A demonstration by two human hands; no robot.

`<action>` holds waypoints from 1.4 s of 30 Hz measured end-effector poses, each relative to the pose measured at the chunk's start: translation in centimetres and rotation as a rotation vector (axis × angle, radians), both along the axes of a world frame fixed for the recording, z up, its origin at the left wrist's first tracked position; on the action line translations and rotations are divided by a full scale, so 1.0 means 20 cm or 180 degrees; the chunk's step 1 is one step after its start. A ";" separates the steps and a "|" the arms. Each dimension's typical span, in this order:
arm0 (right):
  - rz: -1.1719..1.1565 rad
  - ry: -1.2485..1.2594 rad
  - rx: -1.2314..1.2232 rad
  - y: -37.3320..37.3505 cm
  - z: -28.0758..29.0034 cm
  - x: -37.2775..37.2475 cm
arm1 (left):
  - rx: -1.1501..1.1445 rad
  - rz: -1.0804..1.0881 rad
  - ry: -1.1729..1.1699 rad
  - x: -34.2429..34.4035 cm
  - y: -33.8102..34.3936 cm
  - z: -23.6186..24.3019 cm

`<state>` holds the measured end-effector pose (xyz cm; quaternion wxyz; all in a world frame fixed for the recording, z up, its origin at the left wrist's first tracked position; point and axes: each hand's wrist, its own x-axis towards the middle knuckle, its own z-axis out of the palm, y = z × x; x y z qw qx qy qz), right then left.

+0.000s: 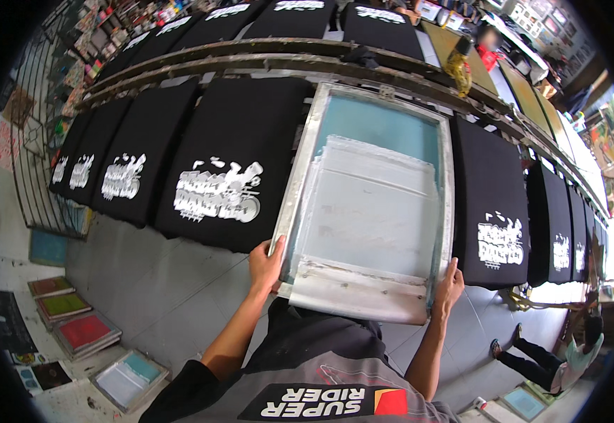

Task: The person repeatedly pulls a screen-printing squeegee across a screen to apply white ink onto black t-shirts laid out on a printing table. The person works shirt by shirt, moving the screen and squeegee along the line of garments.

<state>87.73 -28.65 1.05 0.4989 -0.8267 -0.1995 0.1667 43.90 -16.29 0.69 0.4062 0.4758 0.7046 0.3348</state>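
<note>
A screen-printing frame (449,183) with pale metal sides and blue-green mesh is in front of me, over the row of black shirts. White ink covers much of its mesh. Across its near end lies a wide, pale squeegee (356,290), smeared with ink. My left hand (265,266) grips the frame's near left corner, thumb on the side bar. At the near right side, my right hand (449,287) is closed around the edge. The undersides of both grips are hidden. Black shirts with white prints lie on either side, one shirt (243,134) to the left and another shirt (492,169) to the right.
Wooden rails (250,58) run behind the shirts, with another shirt row beyond. A yellow bottle (458,67) stands on the rail. Spare screens (85,330) lie on the floor at left. Another person (568,359) is at the lower right; someone in red (489,56) is farther back.
</note>
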 end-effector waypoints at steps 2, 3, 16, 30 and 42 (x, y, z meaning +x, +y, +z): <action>0.0060 -0.0094 -0.0027 0.05 0.04 0.01 | 0.0032 0.0093 -0.0068 0.04 0.02 -0.01; 0.0137 0.0131 -0.0068 0.05 0.04 0.03 | -0.0020 0.0084 -0.0096 0.05 0.02 0.00; 0.0201 0.0197 -0.0062 0.12 0.06 0.22 | -0.0102 0.0201 0.0014 0.22 0.05 0.04; 0.0357 0.0153 -0.0305 0.21 0.05 0.27 | -0.0237 0.0130 -0.0014 0.28 0.12 0.06; 0.0447 -0.0373 -0.0127 0.24 -0.05 0.22 | 0.0135 0.0215 0.0374 0.25 0.11 -0.21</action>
